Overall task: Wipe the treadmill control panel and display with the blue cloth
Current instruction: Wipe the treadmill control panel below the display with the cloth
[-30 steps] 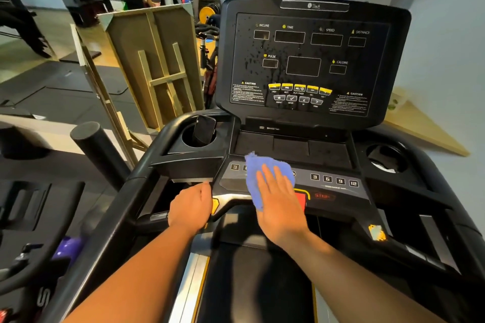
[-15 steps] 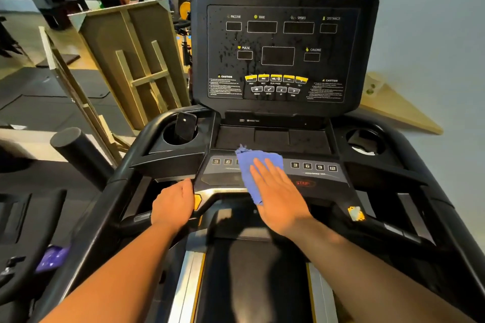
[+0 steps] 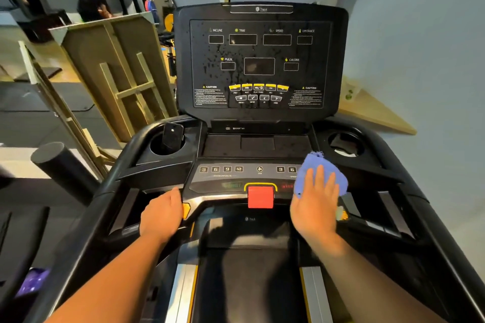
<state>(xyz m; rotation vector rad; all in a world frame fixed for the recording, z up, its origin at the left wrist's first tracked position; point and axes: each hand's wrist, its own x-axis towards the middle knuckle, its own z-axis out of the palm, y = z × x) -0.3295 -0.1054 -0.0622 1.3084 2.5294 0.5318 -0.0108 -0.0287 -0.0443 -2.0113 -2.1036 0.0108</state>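
Note:
The black treadmill display (image 3: pixel 259 60) stands upright ahead, speckled with droplets on its left half. Below it lies the grey control panel (image 3: pixel 231 176) with number keys and a red stop button (image 3: pixel 260 196). My right hand (image 3: pixel 315 204) lies flat on the blue cloth (image 3: pixel 325 168), pressing it onto the right end of the panel and hiding the keys there. My left hand (image 3: pixel 162 215) grips the left handlebar (image 3: pixel 126 228) beside the panel.
A dark phone-like object (image 3: pixel 172 136) stands in the left cup holder; the right cup holder (image 3: pixel 346 147) holds something pale. Wooden frames (image 3: pixel 112 73) lean at the left. A black foam roll (image 3: pixel 60 165) sticks out left. A person sits in the far background.
My right hand slid the blue cloth from the middle of the control panel to its right end, uncovering the red stop button. The left hand kept its grip.

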